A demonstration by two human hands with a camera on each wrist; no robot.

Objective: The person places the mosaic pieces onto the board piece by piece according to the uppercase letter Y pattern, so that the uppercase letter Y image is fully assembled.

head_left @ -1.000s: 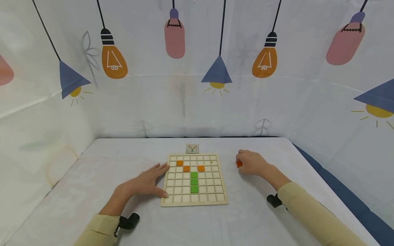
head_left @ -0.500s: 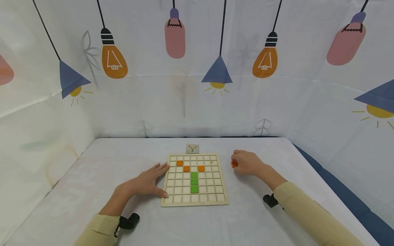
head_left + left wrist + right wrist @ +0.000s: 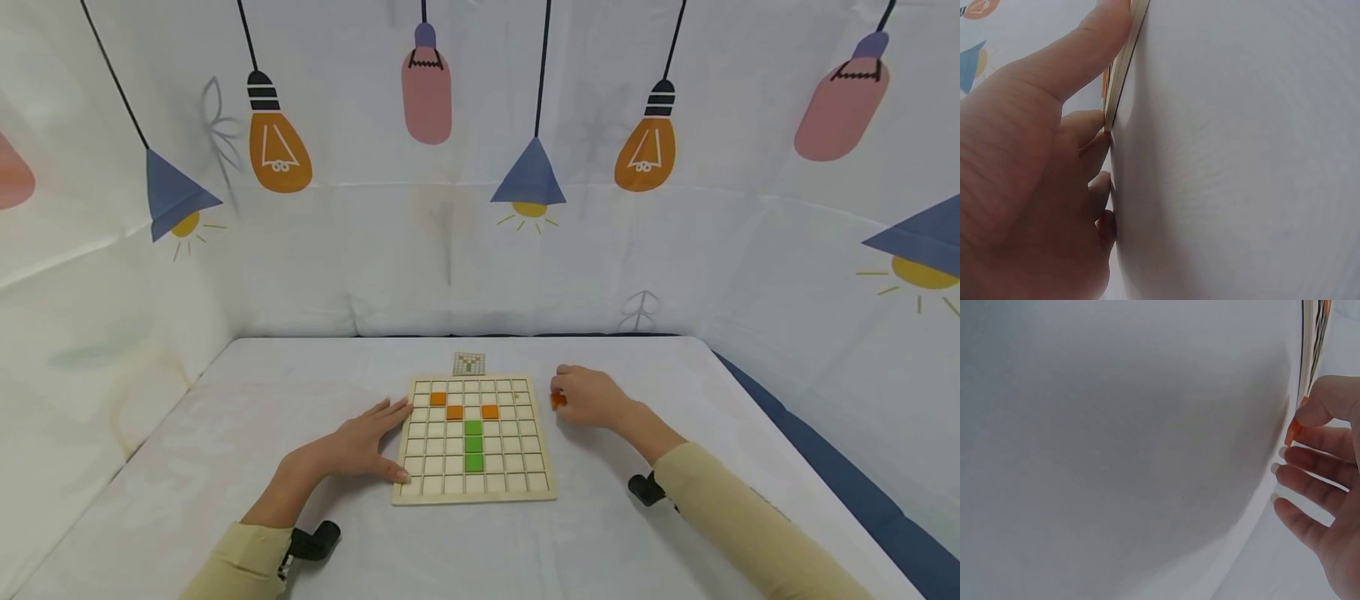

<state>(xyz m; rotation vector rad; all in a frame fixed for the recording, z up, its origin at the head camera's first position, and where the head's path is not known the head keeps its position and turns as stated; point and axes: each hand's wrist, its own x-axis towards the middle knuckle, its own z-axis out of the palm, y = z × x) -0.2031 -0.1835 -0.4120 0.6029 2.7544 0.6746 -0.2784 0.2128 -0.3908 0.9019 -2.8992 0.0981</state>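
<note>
A wooden grid board (image 3: 474, 499) lies flat on the white-covered table. Three orange tiles, among them the upper-left orange tile (image 3: 438, 399), sit in its cells, with three green tiles (image 3: 473, 445) in a column below. My left hand (image 3: 351, 444) rests against the board's left edge, fingers spread and thumb near the lower corner; the left wrist view shows the thumb on the board's side (image 3: 1124, 69). Right of the board, my right hand (image 3: 592, 397) pinches an orange tile (image 3: 1292, 431) between thumb and index finger, while the other fingers are apart from it.
Just behind the board lies a small card (image 3: 468, 363) printed with a coloured grid. White cloth (image 3: 420, 550) covers the table. A hanging curtain with lamp drawings (image 3: 450, 267) stands behind it, and a dark blue strip (image 3: 847, 471) runs along the table's right side.
My right hand has moved left toward the board with the orange tile in its pinch. The left hand and the tiles on the board have stayed put.
</note>
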